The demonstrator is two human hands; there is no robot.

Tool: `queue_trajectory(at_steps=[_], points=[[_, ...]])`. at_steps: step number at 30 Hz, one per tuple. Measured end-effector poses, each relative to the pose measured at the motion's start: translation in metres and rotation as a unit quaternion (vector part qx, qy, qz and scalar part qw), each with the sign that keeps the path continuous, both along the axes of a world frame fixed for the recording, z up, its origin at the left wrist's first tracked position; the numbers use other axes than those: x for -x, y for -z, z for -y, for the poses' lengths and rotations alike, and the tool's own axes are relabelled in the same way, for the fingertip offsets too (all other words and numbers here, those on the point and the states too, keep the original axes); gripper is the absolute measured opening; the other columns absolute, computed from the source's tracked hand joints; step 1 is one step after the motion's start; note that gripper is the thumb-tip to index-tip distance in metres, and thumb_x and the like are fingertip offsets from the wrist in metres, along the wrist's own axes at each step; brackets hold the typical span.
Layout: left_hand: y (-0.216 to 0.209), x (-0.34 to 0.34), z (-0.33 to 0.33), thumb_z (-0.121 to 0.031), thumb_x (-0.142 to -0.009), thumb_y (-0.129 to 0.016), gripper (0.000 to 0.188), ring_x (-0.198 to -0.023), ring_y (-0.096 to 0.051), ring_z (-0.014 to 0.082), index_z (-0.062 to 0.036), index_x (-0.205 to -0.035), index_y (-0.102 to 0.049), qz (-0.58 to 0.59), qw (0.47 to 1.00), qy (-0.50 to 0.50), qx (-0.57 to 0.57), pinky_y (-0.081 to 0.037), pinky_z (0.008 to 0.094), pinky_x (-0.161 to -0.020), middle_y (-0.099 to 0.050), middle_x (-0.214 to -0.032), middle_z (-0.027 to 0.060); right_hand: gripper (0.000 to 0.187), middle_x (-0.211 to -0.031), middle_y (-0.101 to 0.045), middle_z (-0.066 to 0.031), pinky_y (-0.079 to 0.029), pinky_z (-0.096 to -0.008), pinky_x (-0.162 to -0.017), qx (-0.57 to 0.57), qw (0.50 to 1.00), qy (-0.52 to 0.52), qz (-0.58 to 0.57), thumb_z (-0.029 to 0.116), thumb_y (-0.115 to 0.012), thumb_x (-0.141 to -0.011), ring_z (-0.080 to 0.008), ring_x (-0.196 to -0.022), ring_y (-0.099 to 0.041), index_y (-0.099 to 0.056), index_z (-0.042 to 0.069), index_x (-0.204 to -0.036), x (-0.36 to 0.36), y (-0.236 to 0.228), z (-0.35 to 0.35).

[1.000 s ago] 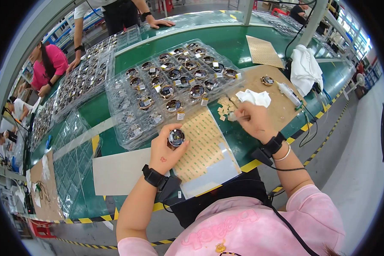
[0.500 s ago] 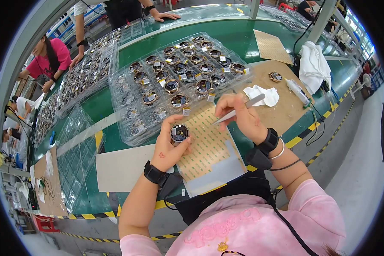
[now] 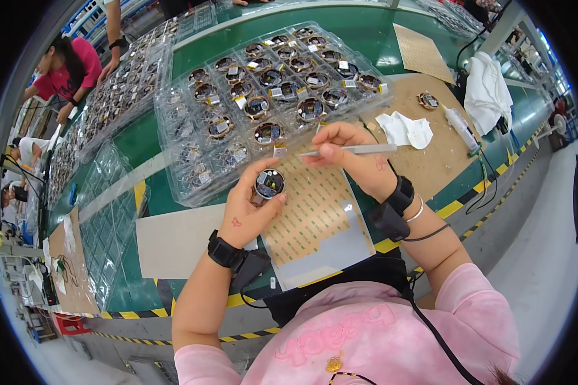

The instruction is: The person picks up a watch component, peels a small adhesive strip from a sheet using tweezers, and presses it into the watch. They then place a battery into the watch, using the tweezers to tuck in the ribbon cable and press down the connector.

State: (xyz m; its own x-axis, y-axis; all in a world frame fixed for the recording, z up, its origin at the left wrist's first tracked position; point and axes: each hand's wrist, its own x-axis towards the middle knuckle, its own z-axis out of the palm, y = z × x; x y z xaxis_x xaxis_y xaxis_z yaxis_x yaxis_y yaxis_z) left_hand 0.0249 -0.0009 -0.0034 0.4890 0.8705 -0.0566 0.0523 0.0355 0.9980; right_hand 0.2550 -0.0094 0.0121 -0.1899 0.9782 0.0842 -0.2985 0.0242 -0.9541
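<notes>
Between the thumb and fingers of my left hand point(image 3: 249, 208) sits a round watch case point(image 3: 270, 183), its dark inner parts facing up. My right hand point(image 3: 353, 155) pinches a pair of metal tweezers point(image 3: 372, 149), held nearly level, tips pointing left toward the watch case but apart from it. Beneath both hands lies a sheet of small adhesive pieces point(image 3: 315, 221) on pale backing, tan with rows of green marks. Just beyond my hands is a clear plastic tray point(image 3: 173, 138) with many similar watch cases in its pockets.
To the right, a brown board point(image 3: 424, 170) carries a single watch case point(image 3: 428, 101), a crumpled white cloth point(image 3: 408, 130) and a white tube-like tool point(image 3: 461, 127) with a cable. A grey board point(image 3: 180, 244) lies left. Co-workers stand at the far left, near more filled trays point(image 3: 119, 106).
My right hand has shifted up and left, and the tweezers have turned from slanting to nearly level. My left hand still holds the watch case. The whole view has tilted slightly.
</notes>
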Motion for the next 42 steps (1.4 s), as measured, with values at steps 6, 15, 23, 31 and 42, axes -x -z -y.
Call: queue_trajectory(at_steps=[6,15,23,31,42], points=[[0.002,-0.002,0.001,0.002,-0.080,-0.065,0.053,-0.079,-0.058,0.0075,-0.0064,-0.129,-0.047,0.004,1.000,0.001,0.002,-0.052,0.0233,-0.062,-0.056,-0.099,0.0029,0.019,-0.097,-0.065,-0.0086,-0.053,-0.0267,-0.078,0.077,0.995,-0.023,0.057,0.012,-0.066,-0.087,-0.0145,-0.086,-0.065,-0.058,0.000,-0.100,-0.002,-0.019,0.013],[-0.013,-0.006,0.016,-0.001,-0.080,-0.068,0.049,-0.070,-0.063,0.0102,-0.0053,-0.125,-0.050,-0.036,0.994,0.104,-0.021,-0.053,0.0249,-0.059,-0.059,-0.095,0.0057,0.020,-0.081,-0.067,-0.0070,-0.052,-0.0230,-0.067,0.157,0.964,-0.135,0.167,0.018,-0.070,-0.085,-0.0101,-0.076,-0.064,-0.061,0.000,-0.087,-0.014,0.001,0.081],[-0.003,-0.008,0.017,0.000,-0.081,-0.066,0.049,-0.074,-0.063,0.0096,-0.0044,-0.126,-0.049,-0.097,0.973,0.204,-0.047,-0.055,0.0229,-0.061,-0.055,-0.102,0.0065,0.016,-0.076,-0.067,-0.0064,-0.049,-0.0217,-0.061,0.112,0.960,-0.075,0.247,0.013,-0.070,-0.083,-0.0084,-0.071,-0.064,-0.061,0.000,-0.084,-0.002,0.013,0.096],[0.005,-0.007,0.017,-0.006,-0.079,-0.070,0.047,-0.064,-0.067,0.0153,-0.0059,-0.122,-0.049,-0.082,0.975,0.188,-0.080,-0.051,0.0263,-0.056,-0.063,-0.086,0.0087,0.015,-0.074,-0.066,-0.0053,-0.047,-0.0222,-0.057,0.137,0.957,-0.070,0.247,0.013,-0.071,-0.081,-0.0070,-0.065,-0.062,-0.062,0.001,-0.082,0.000,0.009,0.092],[0.003,-0.008,0.015,-0.004,-0.080,-0.069,0.046,-0.065,-0.067,0.0157,-0.0047,-0.121,-0.049,-0.081,0.975,0.190,-0.085,-0.053,0.0267,-0.058,-0.063,-0.088,0.0093,0.012,-0.082,-0.069,-0.0082,-0.049,-0.0222,-0.067,0.087,0.957,-0.090,0.262,0.006,-0.071,-0.081,-0.0093,-0.075,-0.063,-0.061,0.001,-0.085,-0.004,0.006,0.093]])
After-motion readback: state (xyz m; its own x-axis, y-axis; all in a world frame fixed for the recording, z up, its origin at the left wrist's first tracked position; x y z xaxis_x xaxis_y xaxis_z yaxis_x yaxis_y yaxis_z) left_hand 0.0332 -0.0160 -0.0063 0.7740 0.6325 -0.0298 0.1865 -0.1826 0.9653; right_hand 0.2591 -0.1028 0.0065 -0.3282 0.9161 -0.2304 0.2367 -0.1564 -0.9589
